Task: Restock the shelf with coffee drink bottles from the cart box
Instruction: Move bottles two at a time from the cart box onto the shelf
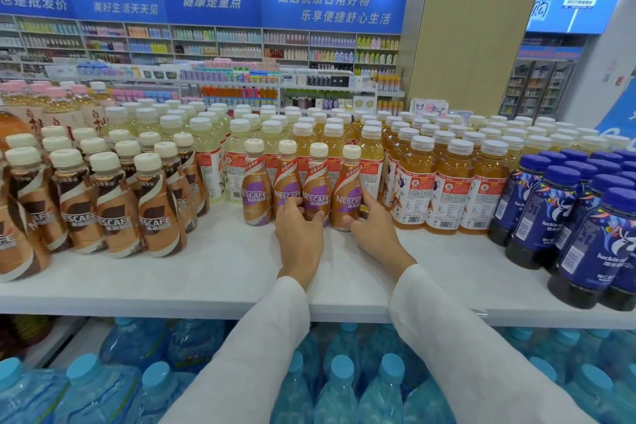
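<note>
Several Nescafe coffee bottles with purple-and-orange labels stand in a row on the white shelf (213,272). My left hand (300,234) grips the lower part of the third bottle (316,179). Around the base of the rightmost bottle (347,189) curls my right hand (373,227), thumb in front, fingers behind. The two bottles to the left, one (256,189) and another (286,179), stand free. The cart box is out of view.
Brown-label Nescafe bottles (113,203) fill the shelf's left side. Amber tea bottles (447,189) crowd behind and to the right, dark blue bottles (568,224) at far right. Large blue water jugs (344,389) sit on the level below.
</note>
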